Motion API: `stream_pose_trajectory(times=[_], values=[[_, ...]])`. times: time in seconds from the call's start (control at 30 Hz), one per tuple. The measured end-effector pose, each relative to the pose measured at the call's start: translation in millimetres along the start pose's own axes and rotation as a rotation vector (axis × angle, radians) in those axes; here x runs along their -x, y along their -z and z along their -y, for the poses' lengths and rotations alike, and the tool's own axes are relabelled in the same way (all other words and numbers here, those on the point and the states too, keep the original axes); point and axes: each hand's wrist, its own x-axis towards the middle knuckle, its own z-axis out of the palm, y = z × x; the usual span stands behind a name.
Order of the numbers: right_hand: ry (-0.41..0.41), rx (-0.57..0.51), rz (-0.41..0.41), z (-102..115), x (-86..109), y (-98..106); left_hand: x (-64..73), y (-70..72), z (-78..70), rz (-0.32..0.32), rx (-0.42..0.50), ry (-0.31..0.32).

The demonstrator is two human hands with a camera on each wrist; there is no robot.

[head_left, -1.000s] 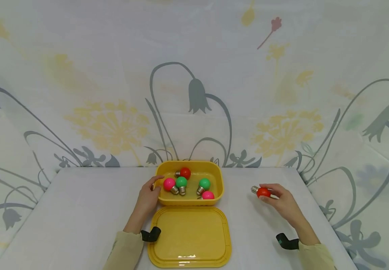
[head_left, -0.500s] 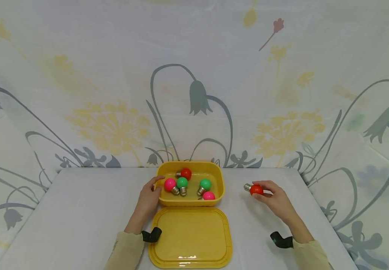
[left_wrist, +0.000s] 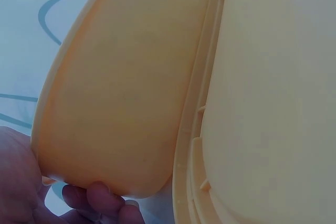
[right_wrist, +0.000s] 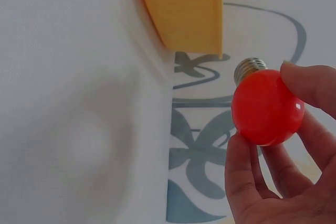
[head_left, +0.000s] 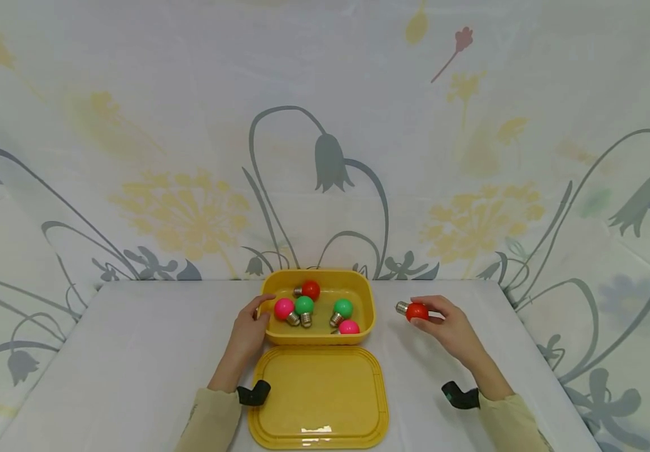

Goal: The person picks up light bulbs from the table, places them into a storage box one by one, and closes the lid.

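A red light bulb (head_left: 417,311) with a silver screw base is pinched between the thumb and fingers of my right hand (head_left: 450,326), raised above the table right of a yellow box (head_left: 316,339). The right wrist view shows the bulb (right_wrist: 268,107) close up, its base tilted up and away from the palm. My left hand (head_left: 248,329) grips the box's left end at the rim; its fingers (left_wrist: 105,200) curl against the end wall. Inside the box lie a red bulb (head_left: 310,290), two green bulbs (head_left: 304,306) and two pink bulbs (head_left: 284,308), one partly hidden behind the front wall.
A flat yellow lid (head_left: 319,395) lies in front of the box, close to its front wall. White cloth covers the table (head_left: 144,351). A flower-patterned curtain (head_left: 201,125) rises behind the table and along both sides.
My right hand has moved left with the red bulb, closer to the box, and slightly farther from me. The left hand stays at the box's left end.
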Motion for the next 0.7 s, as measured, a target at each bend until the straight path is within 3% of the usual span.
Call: stream_pose_trajectory(times=[0.37,0.7], values=[[0.019,-0.052,0.022,11.4,-9.4,-6.5,0.3,-0.4,-0.7,0.008,0.01,0.006],[0.09,-0.109,0.038,18.4,-17.2,-12.8,0.6,-0.1,-1.0,0.008,0.02,0.006]])
